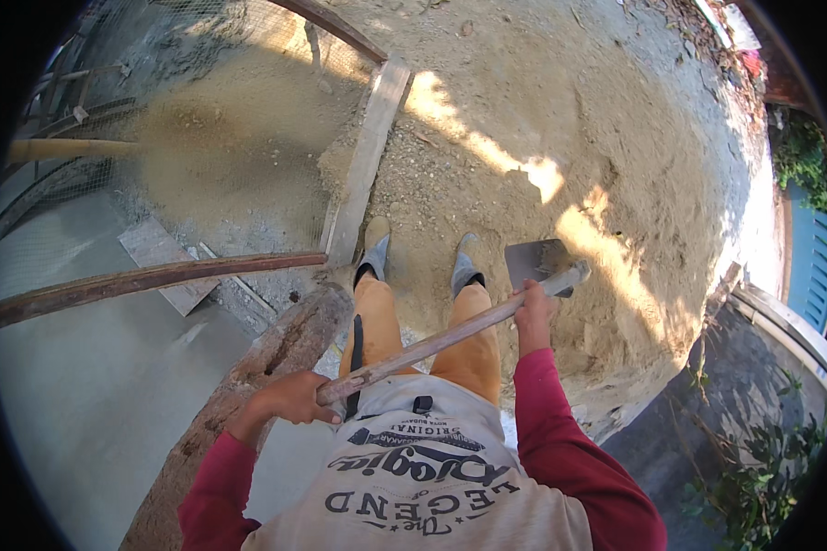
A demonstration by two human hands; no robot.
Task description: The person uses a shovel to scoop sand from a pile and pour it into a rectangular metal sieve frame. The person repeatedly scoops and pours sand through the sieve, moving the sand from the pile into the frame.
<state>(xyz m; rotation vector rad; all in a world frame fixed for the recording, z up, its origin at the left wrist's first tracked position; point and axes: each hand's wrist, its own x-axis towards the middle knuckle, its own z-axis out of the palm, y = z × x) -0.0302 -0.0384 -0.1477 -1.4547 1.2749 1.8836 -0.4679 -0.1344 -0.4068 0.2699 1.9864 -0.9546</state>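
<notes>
A hoe with a long wooden handle (420, 351) slants across the front of my legs. Its broad metal blade (529, 260) is at the upper right end, over the sandy ground, with some dirt on it. My left hand (296, 398) is wrapped around the lower left end of the handle, near my hip. Close to the blade, my right hand (535, 310) grips the same handle. To the left, a wire mesh screen (248, 227) is set in a wooden frame (369, 162). Brownish sand (207, 138), blurred, shows at the mesh.
My dusty boots (378, 237) stand on sand and gravel, beside the frame's end board. A rough masonry ledge (296, 330) runs along my left. A loose board (155, 251) lies below the screen. Sandy soil (496, 82) rises ahead and right; plants (758, 475) grow at lower right.
</notes>
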